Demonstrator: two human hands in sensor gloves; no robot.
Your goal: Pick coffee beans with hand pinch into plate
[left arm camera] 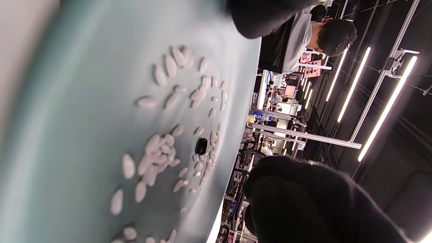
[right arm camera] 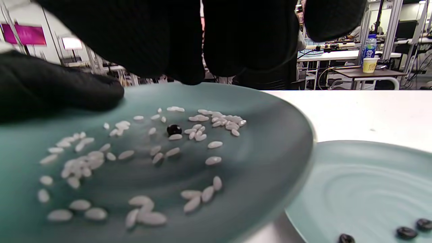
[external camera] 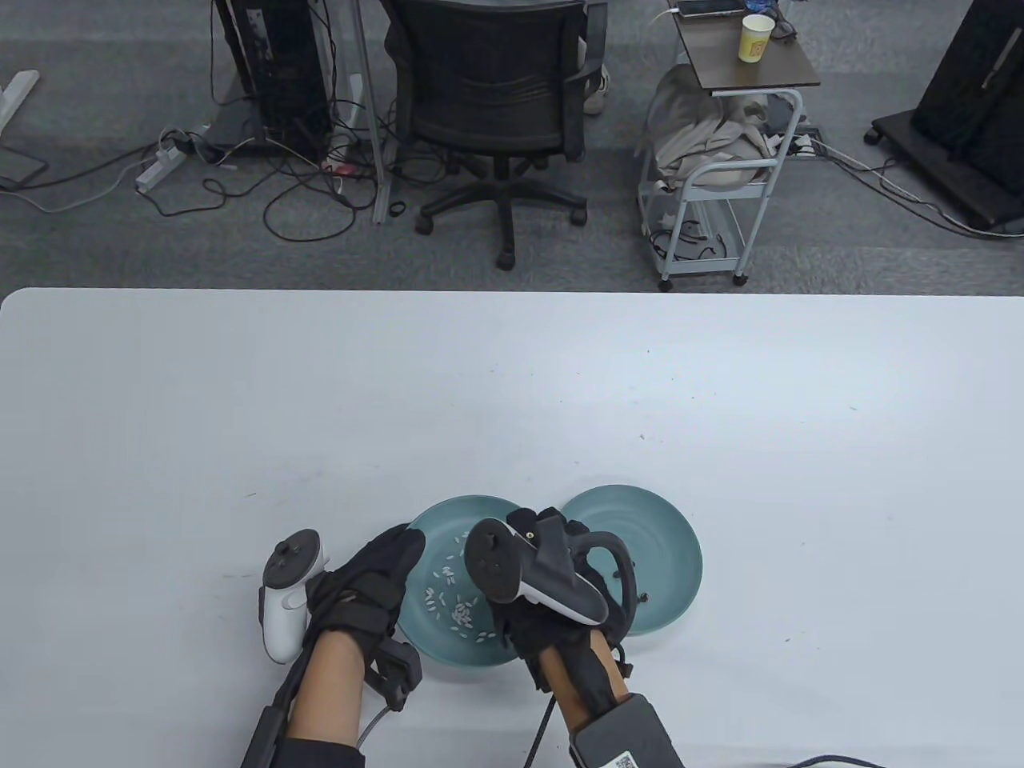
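A teal plate holds several white rice grains and one dark coffee bean, which also shows in the left wrist view. A second teal plate touches it on the right and holds three coffee beans. My right hand hovers over the rice plate. Its fingertips hang just above the bean, apart from it and holding nothing. My left hand rests on the rice plate's left rim, fingers laid over the edge. The tracker hides most of the right hand in the table view.
The white table stretches far beyond the plates. Behind its far edge stand an office chair and a small cart with a yellow cup.
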